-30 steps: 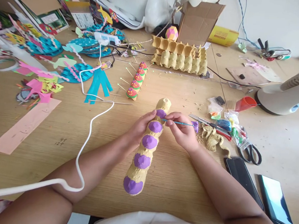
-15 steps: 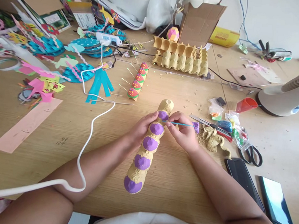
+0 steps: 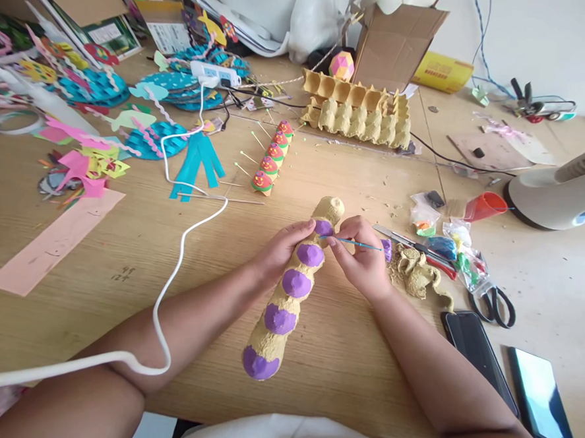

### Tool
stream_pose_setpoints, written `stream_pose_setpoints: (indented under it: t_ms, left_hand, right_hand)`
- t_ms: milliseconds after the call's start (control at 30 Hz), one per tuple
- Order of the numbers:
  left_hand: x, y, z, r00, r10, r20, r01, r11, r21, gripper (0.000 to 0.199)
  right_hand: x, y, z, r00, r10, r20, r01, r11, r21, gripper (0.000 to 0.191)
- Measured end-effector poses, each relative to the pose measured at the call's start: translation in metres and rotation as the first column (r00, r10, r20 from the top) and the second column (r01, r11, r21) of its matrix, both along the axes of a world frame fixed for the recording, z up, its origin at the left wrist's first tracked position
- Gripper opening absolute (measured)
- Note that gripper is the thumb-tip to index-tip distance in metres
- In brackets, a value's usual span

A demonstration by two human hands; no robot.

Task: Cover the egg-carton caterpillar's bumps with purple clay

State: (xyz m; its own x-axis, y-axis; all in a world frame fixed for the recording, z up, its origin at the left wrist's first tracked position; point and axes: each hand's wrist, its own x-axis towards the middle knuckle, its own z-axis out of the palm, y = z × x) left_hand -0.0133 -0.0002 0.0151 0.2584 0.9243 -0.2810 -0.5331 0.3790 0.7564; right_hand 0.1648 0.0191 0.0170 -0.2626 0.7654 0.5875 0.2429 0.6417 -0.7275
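A strip cut from an egg carton (image 3: pixel 276 342) slants across the middle of the view, its bumps mostly covered with purple clay (image 3: pixel 297 283). Its far end bump is bare. My left hand (image 3: pixel 283 245) is closed round the left side of the strip near that end, thumb on top. Between thumb and fingers of my right hand (image 3: pixel 362 256) is a thin blue clay tool (image 3: pixel 365 244). Its tip touches the edge of the purple patch nearest the bare bump. A small block of purple clay (image 3: pixel 386 249) lies just right of my right hand.
Right of my hands are a craft knife (image 3: pixel 395 234), scissors (image 3: pixel 495 305), carton scraps (image 3: pixel 415 269), clay bags (image 3: pixel 457 232) and two phones (image 3: pixel 477 346). Farther back stand a painted carton caterpillar (image 3: pixel 275 155) and egg cartons (image 3: pixel 362 124). A white cable (image 3: pixel 179 252) crosses my left forearm.
The whole view has shifted slightly. My left hand keeps its hold on the strip, and the blue tool's tip stays at the same purple patch, its shaft tilted a little differently.
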Motion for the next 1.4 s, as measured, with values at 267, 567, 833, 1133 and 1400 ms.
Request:
stream_pose_setpoints:
  t_ms: [267, 567, 833, 1133, 1400]
  left_hand:
    - [0.0, 0.0, 0.0, 1.0, 0.005, 0.006, -0.005, 1.0, -0.01, 0.033]
    - [0.003, 0.001, -0.008, 1.0, 0.028, 0.013, -0.028, 1.0, -0.003, 0.034]
    - [0.002, 0.002, -0.01, 0.997, 0.07, 0.012, -0.07, 0.998, 0.009, 0.034]
    - [0.005, 0.003, -0.018, 0.988, 0.044, 0.145, -0.045, 0.999, 0.004, 0.04]
    - [0.006, 0.002, -0.018, 0.984, 0.028, 0.177, -0.026, 1.0, -0.011, 0.037]
  right_hand:
    - [-0.002, -0.002, 0.0, 0.999, -0.024, 0.029, 0.023, 0.999, 0.025, 0.019]
    - [-0.004, -0.003, 0.0, 0.998, -0.049, 0.029, 0.047, 0.997, 0.063, 0.021]
    - [-0.002, -0.005, 0.001, 0.997, 0.056, -0.05, -0.056, 0.998, 0.007, 0.022]
    - [-0.008, -0.005, -0.006, 0.975, -0.007, -0.221, -0.044, 0.973, -0.228, 0.028]
    - [-0.012, -0.012, -0.001, 0.955, -0.106, -0.278, -0.018, 0.911, -0.411, 0.037]
